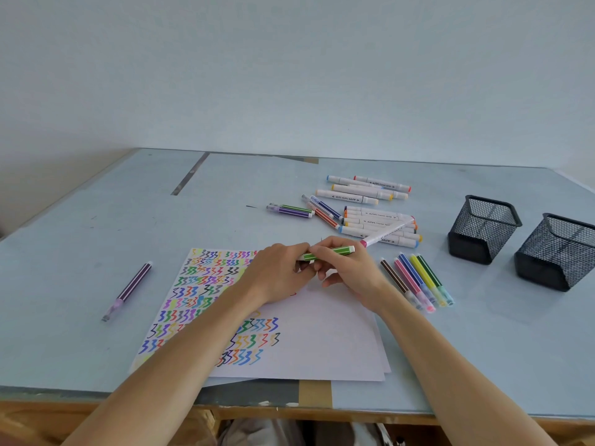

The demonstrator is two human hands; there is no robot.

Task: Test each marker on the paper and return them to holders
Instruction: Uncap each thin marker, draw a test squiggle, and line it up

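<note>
Both hands, left hand point(277, 272) and right hand point(346, 272), grip a green marker point(331, 252) above the squiggle-covered paper point(322, 333). Beyond, many markers point(376, 220) lie on the desk point(96, 236); both mesh holders point(483, 230) look empty, so returning seems unstarted.

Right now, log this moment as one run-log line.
hands: left and right grip green marker | over paper | holders empty

Looks to me like a home study or craft corner, not an office: plain pale wall point(289, 75), wooden desk point(80, 226) w/ taped-down blue covering, two black mesh holders point(483, 233), loose markers point(370, 217), paper point(315, 342) full of colour squiggles. Can't tell more re: the room.
</note>
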